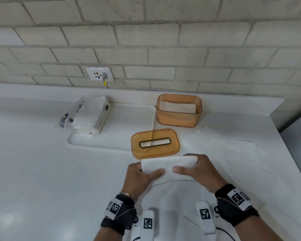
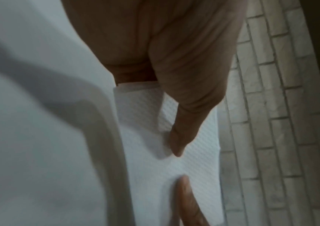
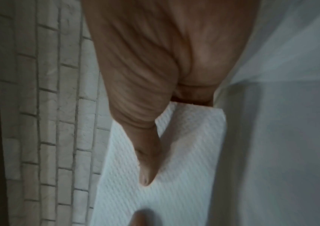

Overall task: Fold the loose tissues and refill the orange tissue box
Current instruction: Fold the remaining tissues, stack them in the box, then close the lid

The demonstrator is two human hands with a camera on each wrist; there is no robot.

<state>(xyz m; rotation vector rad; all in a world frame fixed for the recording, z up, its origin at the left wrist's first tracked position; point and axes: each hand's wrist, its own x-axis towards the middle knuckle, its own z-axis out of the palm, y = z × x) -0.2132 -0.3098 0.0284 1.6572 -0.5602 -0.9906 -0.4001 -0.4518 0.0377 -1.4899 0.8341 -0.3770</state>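
Head view showed your left hand [image 1: 140, 176] and right hand [image 1: 196, 171] each pinching an end of the folded tissue [image 1: 169, 166] above the bench [image 1: 42, 171], near the lid [image 1: 155, 143] and orange box [image 1: 179, 117]; uneven pull could have undone the fold.

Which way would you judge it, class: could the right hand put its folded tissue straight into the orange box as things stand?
Probably yes. The orange box stands open, its lid lying apart in front. Nothing stands between it and the right hand, though both hands hold the folded tissue.
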